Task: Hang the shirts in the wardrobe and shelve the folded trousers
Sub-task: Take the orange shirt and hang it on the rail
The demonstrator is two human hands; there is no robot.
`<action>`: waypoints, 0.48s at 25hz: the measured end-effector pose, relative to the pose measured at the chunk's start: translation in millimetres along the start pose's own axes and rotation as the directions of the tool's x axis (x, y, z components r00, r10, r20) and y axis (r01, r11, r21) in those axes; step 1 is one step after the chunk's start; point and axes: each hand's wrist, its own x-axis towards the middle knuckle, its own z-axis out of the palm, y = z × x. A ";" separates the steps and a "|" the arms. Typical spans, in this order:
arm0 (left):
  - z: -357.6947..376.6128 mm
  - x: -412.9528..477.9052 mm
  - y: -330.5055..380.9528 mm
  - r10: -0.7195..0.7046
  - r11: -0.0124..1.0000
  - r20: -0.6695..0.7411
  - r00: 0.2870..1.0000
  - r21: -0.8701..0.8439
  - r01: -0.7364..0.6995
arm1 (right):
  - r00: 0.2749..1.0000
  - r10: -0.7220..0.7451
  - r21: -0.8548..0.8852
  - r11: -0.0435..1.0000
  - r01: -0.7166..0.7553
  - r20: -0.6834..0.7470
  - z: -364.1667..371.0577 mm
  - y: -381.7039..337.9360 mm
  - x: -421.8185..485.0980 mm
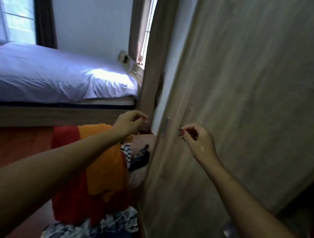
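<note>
bedroom, wood floor (3, 140), bed (59, 76) with pale sheet at left, under a window (10, 4).
item: wardrobe, two wood-grain panels with a narrow pale gap between them. near door (253, 90) fills the right, its long edge upright, slim handle (166, 125) on that edge.
item: clothes pile (98, 161), orange, red, striped and patterned garments with denim lowest; low and left of the near door, under the left forearm. nothing hung or shelved yet.
left hand (132, 121): fingers curled at the edge of the far panel (155, 60); whether it grips cannot be told.
right hand (198, 141): loosely curled, holding nothing, fingertips just beside the handle, the nearer hand to it.
judged next: open the doors. pile lies close to the door's foot, so little swing room.
</note>
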 end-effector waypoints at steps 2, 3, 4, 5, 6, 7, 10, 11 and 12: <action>-58.3 23.7 -57.2 -0.038 0.971 -0.111 0.993 0.232 0.063 | 0.995 0.037 0.014 0.999 -0.038 0.094 67.4 4.2 30.9; -83.1 34.6 -84.1 -0.086 0.942 -0.152 0.985 0.310 0.130 | 0.988 0.067 0.002 0.998 -0.068 0.138 100.4 6.8 44.4; -104.8 45.3 -111.6 -0.156 0.909 -0.187 0.970 0.356 0.215 | 0.979 0.097 -0.018 0.995 -0.096 0.180 134.2 12.1 56.9; -122.0 53.2 -136.1 -0.232 0.870 -0.207 0.950 0.392 0.298 | 0.969 0.125 -0.040 0.992 -0.120 0.213 165.0 17.2 66.4; -134.8 61.8 -160.2 -0.315 0.827 -0.212 0.925 0.417 0.377 | 0.955 0.165 -0.063 0.986 -0.154 0.247 193.5 21.9 74.2; -144.4 69.9 -180.3 -0.398 0.782 -0.208 0.894 0.432 0.448 | 0.938 0.212 -0.083 0.977 -0.196 0.274 219.2 26.5 81.2; -153.2 88.9 -219.4 -0.598 0.649 -0.204 0.775 0.444 0.618 | 0.886 0.364 -0.114 0.931 -0.346 0.288 270.1 38.1 89.1; -152.1 95.0 -227.5 -0.639 0.603 -0.197 0.744 0.472 0.643 | 0.866 0.409 -0.129 0.912 -0.388 0.286 282.8 42.5 90.9; -150.8 101.3 -233.2 -0.664 0.570 -0.186 0.724 0.500 0.652 | 0.850 0.445 -0.150 0.895 -0.419 0.282 293.6 45.4 92.3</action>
